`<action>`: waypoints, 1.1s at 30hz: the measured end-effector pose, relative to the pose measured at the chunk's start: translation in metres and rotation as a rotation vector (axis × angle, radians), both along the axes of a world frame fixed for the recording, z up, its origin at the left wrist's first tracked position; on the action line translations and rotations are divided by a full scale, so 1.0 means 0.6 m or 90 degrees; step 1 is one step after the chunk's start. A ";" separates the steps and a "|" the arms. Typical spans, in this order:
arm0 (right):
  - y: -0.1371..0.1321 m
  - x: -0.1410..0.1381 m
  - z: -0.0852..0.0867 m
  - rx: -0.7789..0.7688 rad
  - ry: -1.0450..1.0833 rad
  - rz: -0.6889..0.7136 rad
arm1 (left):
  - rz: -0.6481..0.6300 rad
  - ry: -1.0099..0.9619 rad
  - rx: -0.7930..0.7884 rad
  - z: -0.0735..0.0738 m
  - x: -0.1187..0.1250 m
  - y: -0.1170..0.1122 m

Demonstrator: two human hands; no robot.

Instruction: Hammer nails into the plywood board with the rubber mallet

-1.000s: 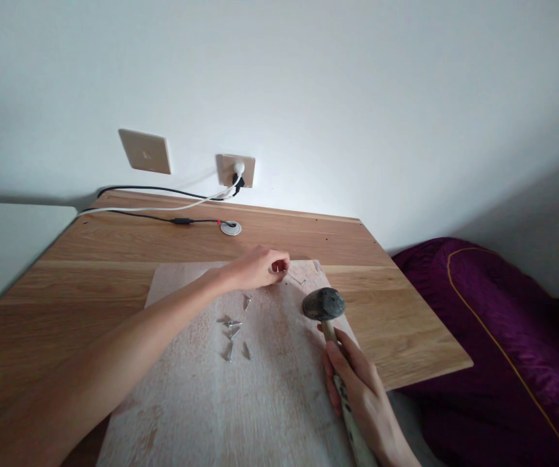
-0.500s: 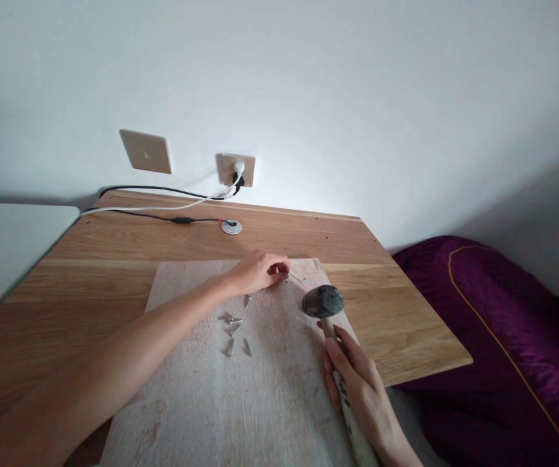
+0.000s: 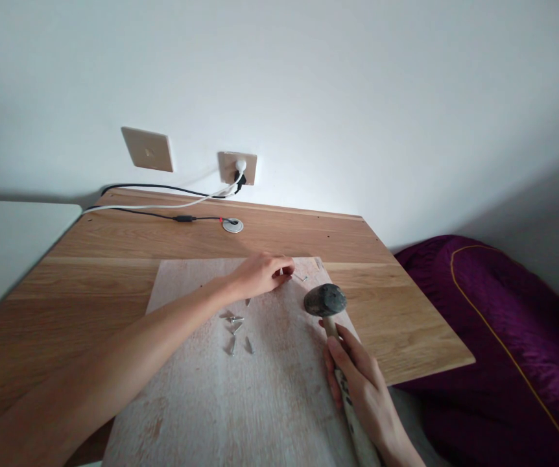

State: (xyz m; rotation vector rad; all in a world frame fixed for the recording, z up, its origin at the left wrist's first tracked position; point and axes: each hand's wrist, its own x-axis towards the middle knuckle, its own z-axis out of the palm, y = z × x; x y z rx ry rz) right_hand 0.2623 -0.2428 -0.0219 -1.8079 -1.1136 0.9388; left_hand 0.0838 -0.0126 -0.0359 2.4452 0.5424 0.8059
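Note:
My left hand (image 3: 266, 274) is over the far part of a whitewashed wooden board (image 3: 211, 402), thumb and fingers pinched. Whatever lies between the fingertips is hidden or too small to name. Just right of them is a small silver screw (image 3: 303, 279) or nail, its head toward the right. My right hand (image 3: 355, 366) grips the pale handle of a rubber mallet (image 3: 325, 299) near its black head, which is over the board's right side. Several silver screws (image 3: 233, 327) lie loose on the board, below my left wrist.
The board rests on a wooden desk (image 3: 416, 324). Black and white cables (image 3: 163, 206) run along the back to a wall socket (image 3: 238, 168), past a round cable grommet (image 3: 232, 225). A white panel (image 3: 17, 253) stands at left, a purple beanbag-like cushion (image 3: 513, 324) at right.
My left hand has shifted slightly to the right, its fingers still pinched. The mallet and my right hand have barely moved, and the view has shifted a little.

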 end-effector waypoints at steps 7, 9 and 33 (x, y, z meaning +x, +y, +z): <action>-0.001 0.002 -0.001 -0.001 0.002 0.009 | 0.018 -0.010 -0.021 -0.006 0.000 0.002; 0.002 -0.001 0.001 0.004 0.015 0.017 | 0.018 -0.009 -0.027 -0.006 0.000 0.002; 0.003 -0.002 0.001 0.002 0.040 0.023 | 0.011 -0.009 0.006 -0.006 -0.002 0.001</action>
